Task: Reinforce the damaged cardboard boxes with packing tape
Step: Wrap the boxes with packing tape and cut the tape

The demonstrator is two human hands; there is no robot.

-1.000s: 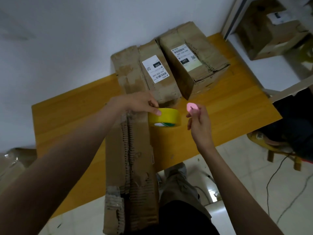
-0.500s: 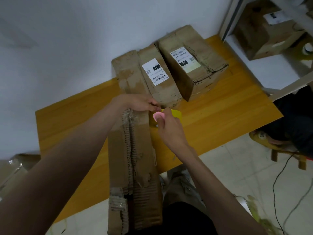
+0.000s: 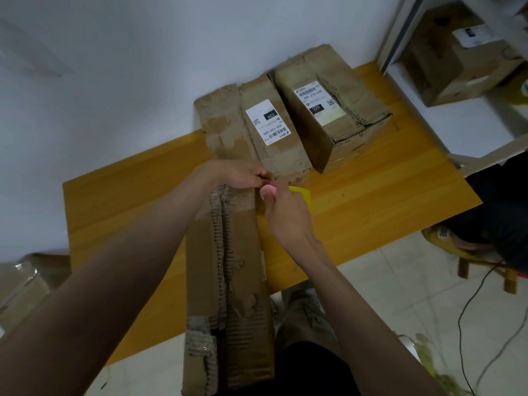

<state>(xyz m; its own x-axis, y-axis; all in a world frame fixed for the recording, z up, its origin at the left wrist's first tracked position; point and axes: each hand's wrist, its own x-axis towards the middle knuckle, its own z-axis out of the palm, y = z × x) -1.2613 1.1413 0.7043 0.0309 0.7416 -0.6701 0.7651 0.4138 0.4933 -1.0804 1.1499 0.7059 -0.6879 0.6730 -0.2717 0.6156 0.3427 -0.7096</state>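
Right hand (image 3: 288, 212), pinching pink cutter (image 3: 268, 192), moved in from right to meet left hand (image 3: 243, 175) at yellow tape roll (image 3: 301, 194). Left fingers curled at roll, probably gripping it; view blocked. Roll beside torn long box (image 3: 228, 270) on table (image 3: 371, 195). Strip ready for cutting, I judge.

Cardboard boxes on the bench: three. One long torn box (image 3: 228, 281) runs under the fingers (image 3: 264, 178) toward the viewer; one labelled box (image 3: 257, 132) lies just beyond the fingers; another labelled box (image 3: 331, 110) sits beyond and to their right.
Other boxes: one on the shelf (image 3: 463, 61), far right of the fingers; one on the floor (image 3: 25, 284), far left.
Tape rolls: one yellow roll (image 3: 301, 194), just right of the fingers.
Pink objects: one (image 3: 268, 192), at the fingers.
Hands: two.
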